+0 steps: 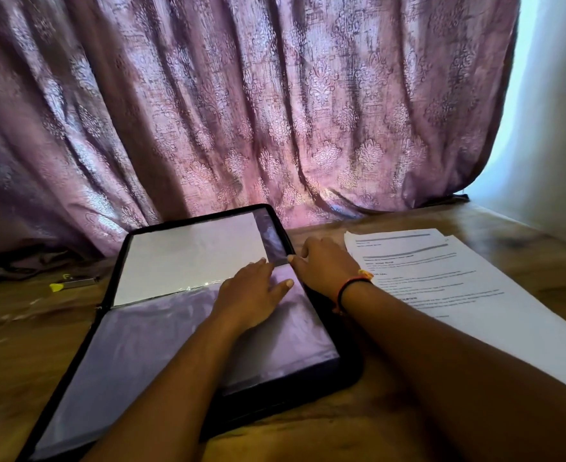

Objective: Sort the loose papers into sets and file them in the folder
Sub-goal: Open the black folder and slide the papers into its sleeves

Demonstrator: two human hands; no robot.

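While my left hand [251, 295] lies flat, fingers straight, on a clear plastic sleeve [148, 345] of the open black zip folder [348, 365], my right hand [324, 265] sits at the folder's right edge with fingers curled. I cannot tell whether it pinches the sleeve.

The next move, I judge, turns on the loose stack of printed white papers [458, 278]. It lies on the wooden table [524, 228] just right of the folder, long axis running far-left to near-right, so the right hand is nearer.

Count: 1 folder, 1 white sheet [191, 255] sleeved in its far half, 1 stack showing at least 2 sheets.
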